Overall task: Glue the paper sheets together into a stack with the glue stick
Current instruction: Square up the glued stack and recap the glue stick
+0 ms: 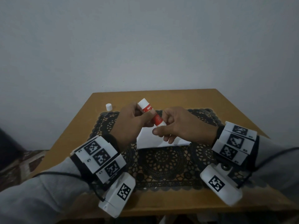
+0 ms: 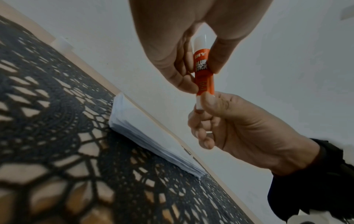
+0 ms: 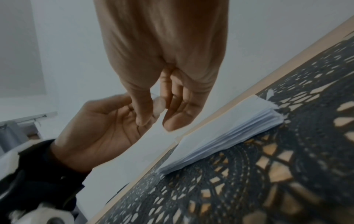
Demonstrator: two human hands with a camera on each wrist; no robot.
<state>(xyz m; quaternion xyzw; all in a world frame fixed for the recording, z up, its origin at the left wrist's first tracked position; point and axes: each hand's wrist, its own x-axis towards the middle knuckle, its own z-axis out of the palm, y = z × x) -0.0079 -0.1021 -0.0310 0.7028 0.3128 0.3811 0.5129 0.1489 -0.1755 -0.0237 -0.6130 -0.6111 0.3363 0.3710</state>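
A red and white glue stick is held tilted in the air over a stack of white paper sheets. My left hand grips its red labelled body, fingers and thumb curled round it. My right hand pinches the white lower end between thumb and fingers. The stick's white upper end points up and away from me. The paper stack lies on a black lace mat, its sheets slightly fanned at the edge. A small white cap stands alone at the far left.
The wooden table ends at a plain grey wall close behind. The mat covers the table's middle, with bare wood around it. Cables run from both wrist units off the table's near corners.
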